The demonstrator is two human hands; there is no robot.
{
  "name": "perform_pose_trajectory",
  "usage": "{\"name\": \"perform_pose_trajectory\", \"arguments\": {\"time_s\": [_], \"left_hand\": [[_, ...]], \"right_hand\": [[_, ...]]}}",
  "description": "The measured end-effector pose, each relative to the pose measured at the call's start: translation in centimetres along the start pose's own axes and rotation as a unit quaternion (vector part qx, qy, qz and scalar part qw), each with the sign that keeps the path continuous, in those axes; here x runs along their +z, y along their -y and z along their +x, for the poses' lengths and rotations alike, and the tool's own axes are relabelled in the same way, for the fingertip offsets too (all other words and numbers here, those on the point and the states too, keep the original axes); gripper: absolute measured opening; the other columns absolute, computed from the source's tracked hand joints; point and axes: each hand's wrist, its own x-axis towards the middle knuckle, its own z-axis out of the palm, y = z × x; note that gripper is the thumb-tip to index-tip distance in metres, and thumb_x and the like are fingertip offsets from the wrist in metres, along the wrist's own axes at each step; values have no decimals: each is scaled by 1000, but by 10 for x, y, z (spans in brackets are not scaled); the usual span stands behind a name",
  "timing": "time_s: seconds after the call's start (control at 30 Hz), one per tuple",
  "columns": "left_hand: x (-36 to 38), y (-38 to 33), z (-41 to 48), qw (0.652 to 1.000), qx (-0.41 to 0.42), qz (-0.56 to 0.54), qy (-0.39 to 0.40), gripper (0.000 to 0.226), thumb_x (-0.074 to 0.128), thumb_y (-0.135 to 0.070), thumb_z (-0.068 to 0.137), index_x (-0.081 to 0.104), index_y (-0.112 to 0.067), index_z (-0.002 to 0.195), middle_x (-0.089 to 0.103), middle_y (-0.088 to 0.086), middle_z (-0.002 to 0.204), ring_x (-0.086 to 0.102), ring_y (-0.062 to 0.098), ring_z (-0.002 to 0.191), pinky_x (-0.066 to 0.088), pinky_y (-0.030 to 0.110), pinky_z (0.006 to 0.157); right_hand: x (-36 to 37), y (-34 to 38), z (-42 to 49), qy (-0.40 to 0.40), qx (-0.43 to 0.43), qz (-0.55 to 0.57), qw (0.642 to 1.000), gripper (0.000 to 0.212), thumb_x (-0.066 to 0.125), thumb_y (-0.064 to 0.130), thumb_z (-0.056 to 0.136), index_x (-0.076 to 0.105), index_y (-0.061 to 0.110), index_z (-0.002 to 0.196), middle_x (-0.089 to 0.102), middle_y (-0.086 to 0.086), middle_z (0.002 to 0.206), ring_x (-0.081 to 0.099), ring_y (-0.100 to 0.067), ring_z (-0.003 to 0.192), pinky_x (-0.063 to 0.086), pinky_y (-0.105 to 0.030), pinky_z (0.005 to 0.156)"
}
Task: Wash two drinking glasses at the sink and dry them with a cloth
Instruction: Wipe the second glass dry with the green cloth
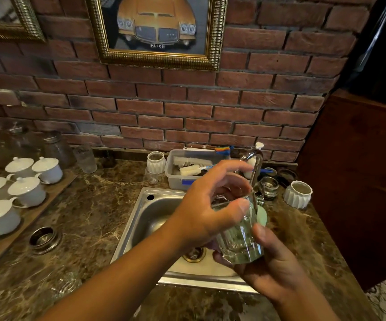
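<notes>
Glass (240, 239) over sink (150, 212), between left hand (201, 212) and right hand (273, 262); tub (175, 176) of brushes behind sink. Lidded cups (25, 188) on board (33, 216), left of sink; faucet (255, 167) at sink's right rear.

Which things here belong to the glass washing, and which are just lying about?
In use: glass, left hand, right hand, tap, sink.
Lying about: lidded cups, brush tub, ribbed pot, car picture.

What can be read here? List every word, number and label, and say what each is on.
"MA·108": licence plate of the orange car in the gold-framed picture.
Badge on the car's grille: too small to read.
Blue label on the plastic tub: no text legible.
Nothing else bears readable text.
</notes>
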Motion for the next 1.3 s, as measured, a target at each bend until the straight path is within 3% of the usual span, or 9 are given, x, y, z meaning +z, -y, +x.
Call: {"name": "perform_pose_trajectory", "arguments": {"time_s": [0.17,0.27,0.43,0.6,0.83,0.97,1.1,1.2,1.3], "left_hand": [[-2,11,0,999,-40,16,-11,52,57,-49,80,64,-25,125,69,-5,115,64,10,112,53,22,94],[4,18,2,996,-75,34,-34,49,60,-52,79,65,-29,121,69,-11,110,65,5,106,59,27,85],[15,24,4,987,-146,48,-52,53,67,-52,83,59,-34,133,69,-9,118,65,7,111,59,27,90],[18,18,-1,989,-114,27,-94,62,68,-46,79,53,-38,139,69,-3,102,68,10,99,60,27,84],[9,10,-6,996,-37,-62,-47,68,67,-40,76,49,-37,142,70,9,108,67,24,109,52,47,102],[3,17,-3,995,-36,-90,-21,64,65,-38,78,52,-29,140,69,17,114,65,30,116,50,55,104],[15,26,-12,991,-68,-44,-106,62,64,-57,76,54,-37,135,63,-5,120,61,10,116,54,32,97],[30,28,-21,966,-151,-38,-204,47,65,-63,84,54,-38,122,61,-9,114,61,-5,103,52,15,83],[42,29,-24,949,-244,-93,-179,37,58,-56,89,59,-32,117,69,-6,108,68,7,100,60,28,84]], "right_hand": [[1,-1,4,-6,-76,-194,978,96,97,29,48,53,24,134,73,-15,115,73,-38,96,62,-43,70],[0,0,8,-69,-172,-381,906,81,87,13,67,49,31,135,70,10,122,68,-10,113,58,-25,87],[-1,-11,6,-148,-210,-505,824,92,88,20,67,37,37,142,65,19,124,64,0,114,55,-28,95],[0,-4,2,-93,-158,-434,882,82,88,4,69,48,33,134,68,19,121,65,0,112,57,-19,88],[-2,-1,-4,-29,8,-45,999,103,104,22,26,67,9,121,73,-24,110,75,-39,90,62,-47,62],[-4,-9,-6,-58,19,-11,998,102,105,23,17,72,6,111,74,-23,97,75,-34,76,60,-43,53],[2,-6,2,-71,-52,-89,992,113,103,35,33,56,15,134,74,-18,116,75,-34,94,63,-42,65],[5,-2,9,-125,-157,-222,954,74,97,35,49,67,29,117,77,-8,111,75,-27,101,62,-34,75],[-3,-4,14,-201,-184,-363,891,57,87,17,64,63,33,113,76,5,103,74,-12,95,60,-21,70]]}}
